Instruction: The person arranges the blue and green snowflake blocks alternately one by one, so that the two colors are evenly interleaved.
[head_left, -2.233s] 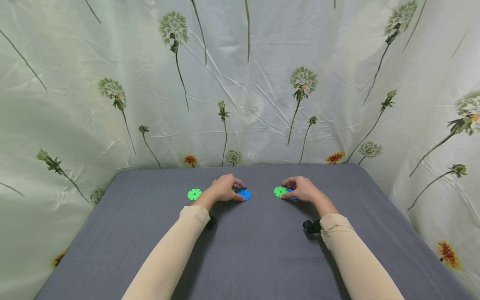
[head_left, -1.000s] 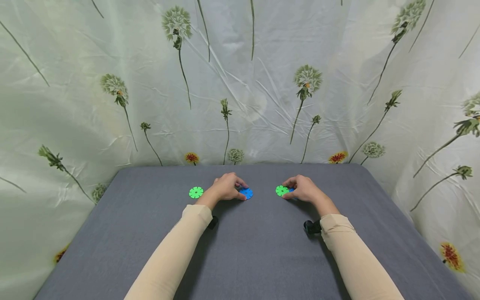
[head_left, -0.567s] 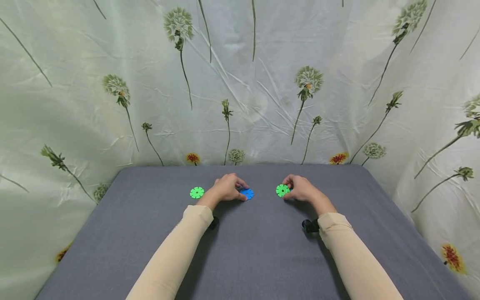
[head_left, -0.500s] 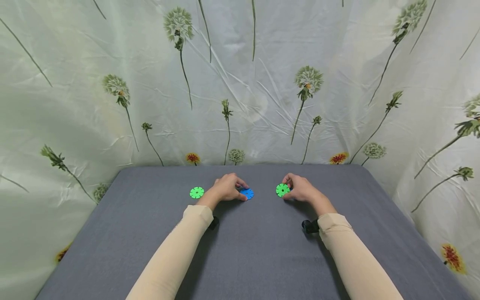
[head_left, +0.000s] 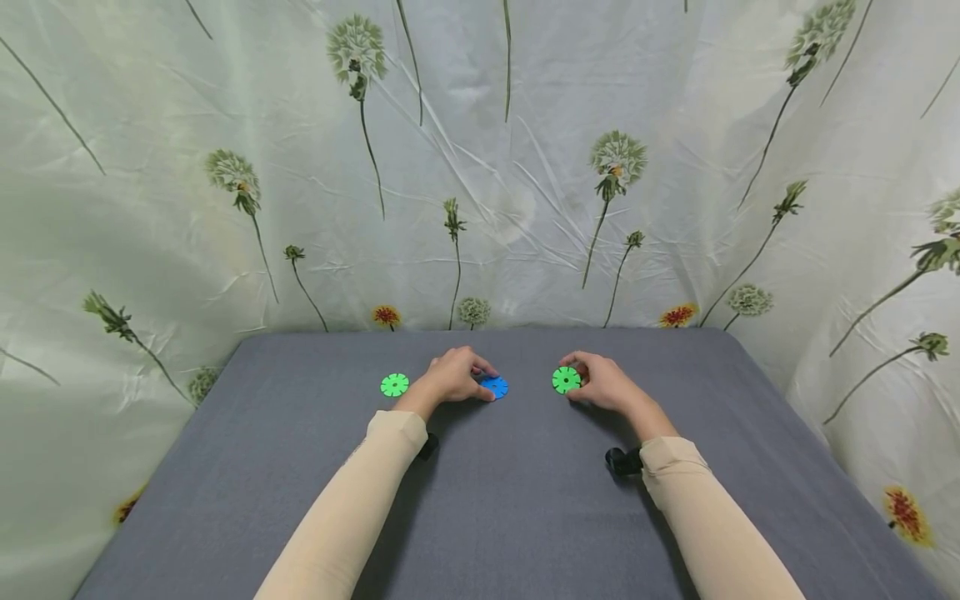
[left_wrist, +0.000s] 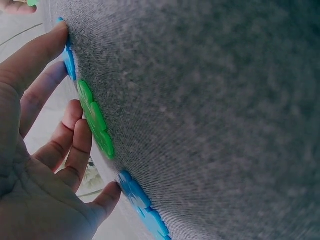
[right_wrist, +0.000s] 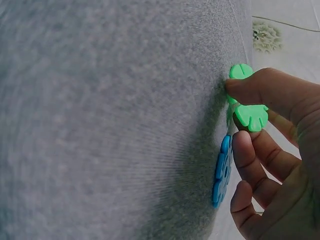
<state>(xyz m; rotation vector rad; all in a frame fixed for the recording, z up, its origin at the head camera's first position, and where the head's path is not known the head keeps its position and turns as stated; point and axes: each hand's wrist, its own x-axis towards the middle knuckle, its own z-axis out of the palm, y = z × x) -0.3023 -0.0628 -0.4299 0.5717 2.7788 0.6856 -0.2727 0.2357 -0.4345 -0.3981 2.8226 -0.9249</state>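
Observation:
My left hand (head_left: 452, 375) rests over the cloth, its thumb and index finger set on opposite edges of a blue slotted disc (head_left: 494, 387). Beneath that hand, the left wrist view shows a green slotted disc (left_wrist: 96, 119) and another blue one (left_wrist: 143, 206), lying in a row. One more green slotted disc (head_left: 394, 384) lies left of the left wrist. My right hand (head_left: 603, 382) pinches a green slotted disc (head_left: 566, 380) between thumb and finger, tilted above the cloth. Below its curled fingers lies a blue slotted disc (right_wrist: 223, 172), hidden in the head view.
A grey cloth (head_left: 510, 500) covers the table, whose far edge runs close behind the discs. Behind it hangs a pale curtain (head_left: 525, 208) printed with dandelions. Each wrist wears a small black camera, such as the right camera (head_left: 622, 461).
My right hand has taken hold of the green disc and tilted it up off the cloth, away from the blue one. My left hand stays on its blue disc.

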